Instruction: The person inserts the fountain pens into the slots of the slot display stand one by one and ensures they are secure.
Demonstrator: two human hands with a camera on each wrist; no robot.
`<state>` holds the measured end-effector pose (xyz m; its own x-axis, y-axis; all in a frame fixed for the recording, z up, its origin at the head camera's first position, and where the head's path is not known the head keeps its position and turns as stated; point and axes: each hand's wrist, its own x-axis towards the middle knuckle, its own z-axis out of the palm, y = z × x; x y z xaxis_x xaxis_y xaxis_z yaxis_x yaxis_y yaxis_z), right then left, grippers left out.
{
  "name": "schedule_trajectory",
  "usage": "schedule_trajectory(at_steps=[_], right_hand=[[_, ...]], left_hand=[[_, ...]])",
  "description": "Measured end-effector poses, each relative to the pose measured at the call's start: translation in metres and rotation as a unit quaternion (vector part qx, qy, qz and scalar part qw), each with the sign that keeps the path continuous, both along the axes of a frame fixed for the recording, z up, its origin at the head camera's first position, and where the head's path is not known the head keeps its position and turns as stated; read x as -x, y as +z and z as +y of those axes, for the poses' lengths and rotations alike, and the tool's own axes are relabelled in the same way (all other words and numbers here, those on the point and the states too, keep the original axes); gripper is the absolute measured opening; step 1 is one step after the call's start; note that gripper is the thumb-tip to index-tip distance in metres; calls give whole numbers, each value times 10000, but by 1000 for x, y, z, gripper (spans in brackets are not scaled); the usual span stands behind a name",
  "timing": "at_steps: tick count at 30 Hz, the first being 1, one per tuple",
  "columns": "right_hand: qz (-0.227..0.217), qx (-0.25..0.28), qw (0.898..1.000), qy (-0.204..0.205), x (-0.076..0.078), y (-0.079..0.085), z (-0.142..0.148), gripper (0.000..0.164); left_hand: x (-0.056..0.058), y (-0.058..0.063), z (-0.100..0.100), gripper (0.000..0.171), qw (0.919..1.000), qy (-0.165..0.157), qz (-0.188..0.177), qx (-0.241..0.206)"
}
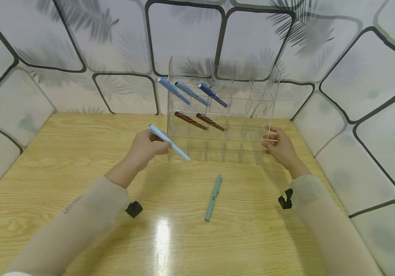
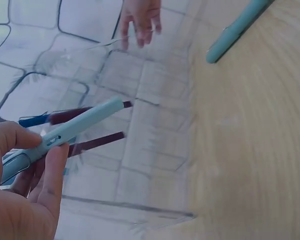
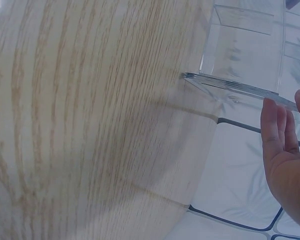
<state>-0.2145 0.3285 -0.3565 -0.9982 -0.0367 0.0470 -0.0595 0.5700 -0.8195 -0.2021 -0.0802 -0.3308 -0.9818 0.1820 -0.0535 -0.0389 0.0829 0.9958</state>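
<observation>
My left hand (image 1: 143,148) pinches a light blue pen (image 1: 174,145) between thumb and fingers, in front of the left side of a clear acrylic pen rack (image 1: 271,109). In the left wrist view the pen (image 2: 92,119) slants across the rack. My right hand (image 1: 281,147) grips the edge of the rack's right side panel (image 3: 235,86), thumb on one face and fingers on the other. Several pens lie tilted in the rack: a light blue one (image 1: 174,91), a grey-blue one (image 1: 192,93), a dark blue one (image 1: 213,95), and two dark red ones (image 1: 190,120) on the tier below.
A teal pen (image 1: 213,197) lies on the wooden table (image 1: 80,153) in front of the rack. Patterned white panels (image 1: 187,34) stand behind the table and at both sides. A black wrist mount (image 1: 134,209) hangs from each sleeve.
</observation>
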Motion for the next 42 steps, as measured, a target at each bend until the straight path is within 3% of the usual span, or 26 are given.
schedule_trajectory(at_steps=[4,8,15,18,21,27,35,42], right_hand=[[34,-5,10000,8,0,-1,0,56],[32,2,10000,6,1,-1,1,56],[17,-4,10000,47,-1,1,0,57],[12,4,10000,48,0,1,0,57],[4,-9,10000,23,0,1,0,57],[-48,35,10000,26,1,1,0,58],[-88,87,9999,25,-1,2,-1,59],[-49,56,10000,-19,0,-1,-1,57]], left_hand=[[5,13,-9,17,9981,468,321,-239],[11,24,-16,15,9905,989,712,-638],[24,29,-18,17,9769,1628,1182,-721],[30,26,-15,19,9766,1693,1236,-484],[37,22,-9,23,9771,1691,1293,64],[47,13,2,23,9668,1686,1594,1072],[54,7,13,23,9663,1527,1533,1393],[56,5,19,25,9571,1541,1791,1678]])
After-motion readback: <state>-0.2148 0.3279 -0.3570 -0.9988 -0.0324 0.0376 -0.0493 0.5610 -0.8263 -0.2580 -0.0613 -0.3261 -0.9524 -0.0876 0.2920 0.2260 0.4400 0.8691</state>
